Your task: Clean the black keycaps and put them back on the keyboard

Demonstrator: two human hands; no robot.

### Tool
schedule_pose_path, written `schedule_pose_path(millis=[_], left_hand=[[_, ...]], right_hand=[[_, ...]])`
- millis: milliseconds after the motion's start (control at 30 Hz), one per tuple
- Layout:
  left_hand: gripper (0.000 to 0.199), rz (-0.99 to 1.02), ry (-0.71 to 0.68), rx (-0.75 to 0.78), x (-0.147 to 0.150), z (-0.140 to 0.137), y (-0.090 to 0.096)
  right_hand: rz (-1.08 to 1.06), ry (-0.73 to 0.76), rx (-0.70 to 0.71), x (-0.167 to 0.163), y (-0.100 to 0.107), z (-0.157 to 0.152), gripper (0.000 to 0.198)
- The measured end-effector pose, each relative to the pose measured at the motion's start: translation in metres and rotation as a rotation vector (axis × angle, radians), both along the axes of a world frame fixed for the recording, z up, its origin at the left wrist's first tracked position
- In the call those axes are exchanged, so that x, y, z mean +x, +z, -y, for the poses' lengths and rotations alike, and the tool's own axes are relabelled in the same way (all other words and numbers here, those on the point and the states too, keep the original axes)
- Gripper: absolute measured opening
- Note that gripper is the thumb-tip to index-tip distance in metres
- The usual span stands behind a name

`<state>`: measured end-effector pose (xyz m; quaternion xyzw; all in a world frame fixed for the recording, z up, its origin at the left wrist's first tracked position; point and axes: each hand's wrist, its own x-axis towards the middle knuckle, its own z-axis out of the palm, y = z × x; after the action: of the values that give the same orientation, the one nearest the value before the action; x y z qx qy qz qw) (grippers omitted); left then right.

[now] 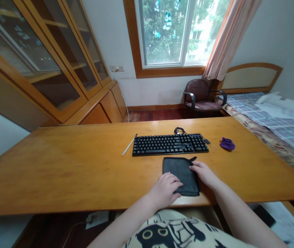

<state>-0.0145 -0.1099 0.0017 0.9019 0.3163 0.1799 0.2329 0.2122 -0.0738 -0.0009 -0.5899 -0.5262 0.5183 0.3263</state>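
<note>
A dark grey folded cloth [179, 174] with black edging and a small loop at its upper right corner lies near the front edge of the desk. On its lower left part rests my left hand [165, 187], fingers stretched out over the fabric. At the upper right edge, by the loop, my right hand [203, 172] has its fingers and thumb closed on the border of the cloth. Just beyond the cloth is a black keyboard [170, 144] with its cable [179, 131] coiled behind it.
Left of the keyboard lies a thin white stick with a dark tip [128, 146]. To the right are a small purple fabric item [227, 144] and a small black piece [207, 141]. Beyond the wooden desk [59, 165] stand an armchair [200, 94] and a bed [265, 106].
</note>
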Motion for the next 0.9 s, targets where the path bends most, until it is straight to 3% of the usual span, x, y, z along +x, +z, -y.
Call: schedule_pose_path(millis=[133, 267, 433, 533, 633, 733, 900], left_hand=[[0.020, 0.035, 0.033, 0.058, -0.001, -0.002, 0.000], [0.021, 0.085, 0.038, 0.089, -0.005, -0.003, 0.005], [0.020, 0.003, -0.029, 0.068, -0.007, -0.002, 0.011], [0.029, 0.006, -0.002, 0.043, -0.007, 0.000, 0.011], [0.036, 0.015, 0.075, 0.053, -0.006, 0.001, 0.006], [0.032, -0.005, 0.151, 0.041, -0.002, 0.004, -0.001], [0.033, 0.001, 0.186, -0.037, 0.001, 0.004, -0.003]], right_hand=[[-0.029, 0.031, 0.026, 0.001, 0.003, 0.002, 0.018], [-0.006, 0.062, 0.044, -0.003, 0.005, 0.004, 0.020], [0.156, 0.013, 0.136, 0.000, -0.004, 0.004, 0.020], [0.313, -0.127, 0.261, 0.002, -0.007, 0.007, 0.028], [0.579, -0.256, 0.519, -0.002, -0.004, 0.016, 0.035], [0.781, -0.096, 0.704, -0.015, -0.005, 0.025, 0.041], [0.948, 0.275, 0.628, -0.035, -0.018, 0.032, 0.051]])
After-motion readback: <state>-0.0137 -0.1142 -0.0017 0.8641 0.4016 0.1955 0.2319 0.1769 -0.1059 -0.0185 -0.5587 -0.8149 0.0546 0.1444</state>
